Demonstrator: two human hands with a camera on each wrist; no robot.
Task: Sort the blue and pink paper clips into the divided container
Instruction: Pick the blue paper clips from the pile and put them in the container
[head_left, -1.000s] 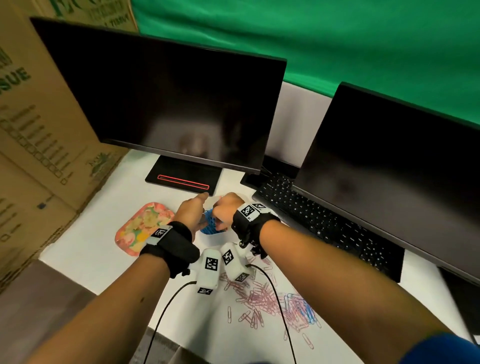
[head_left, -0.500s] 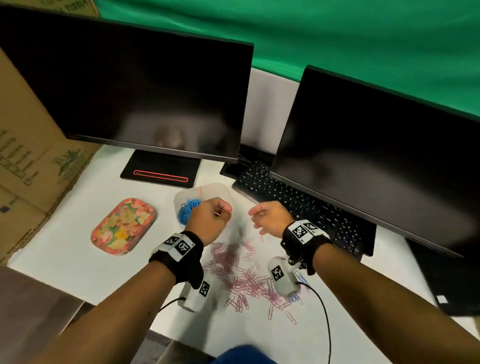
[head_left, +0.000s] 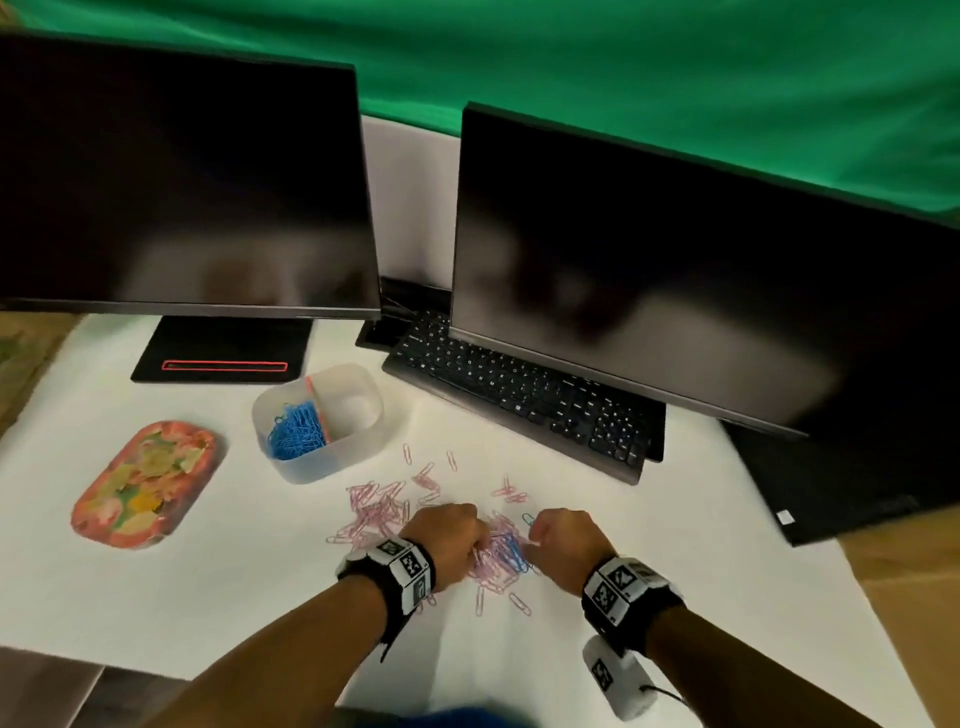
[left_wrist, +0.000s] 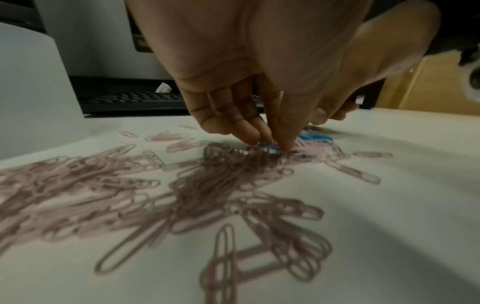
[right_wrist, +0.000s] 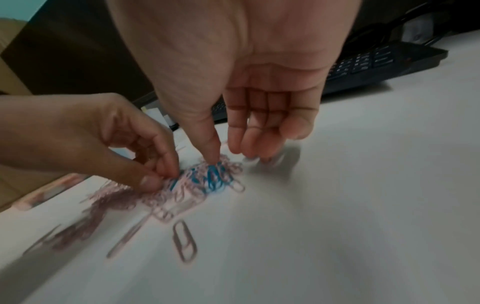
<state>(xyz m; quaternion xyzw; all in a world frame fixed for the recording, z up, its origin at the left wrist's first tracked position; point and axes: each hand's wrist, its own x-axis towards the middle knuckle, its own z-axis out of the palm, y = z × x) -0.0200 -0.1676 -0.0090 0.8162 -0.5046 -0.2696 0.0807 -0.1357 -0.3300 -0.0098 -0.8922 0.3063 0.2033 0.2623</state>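
The translucent divided container (head_left: 363, 431) stands left of the keyboard, with blue paper clips (head_left: 296, 431) heaped in its left compartment; the right compartment looks bare. Pink paper clips (head_left: 379, 512) lie scattered on the white table in front of it. A few blue clips (head_left: 511, 551) are mixed into the pile between my hands. My left hand (left_wrist: 271, 144) pinches a blue clip (left_wrist: 267, 146) between thumb and fingertips in the pile. My right hand (right_wrist: 226, 156) has its thumb tip on the blue clips (right_wrist: 213, 181), while its curved fingers hover apart and hold nothing.
Two dark monitors (head_left: 675, 291) and a black keyboard (head_left: 524, 395) stand behind the pile. A colourful oval tray (head_left: 145, 483) lies at the left. The table's near edge (head_left: 208, 675) runs just behind my forearms.
Both hands have come away from the container, back toward me, and down onto the clip pile. The left fingers now pinch a blue clip.
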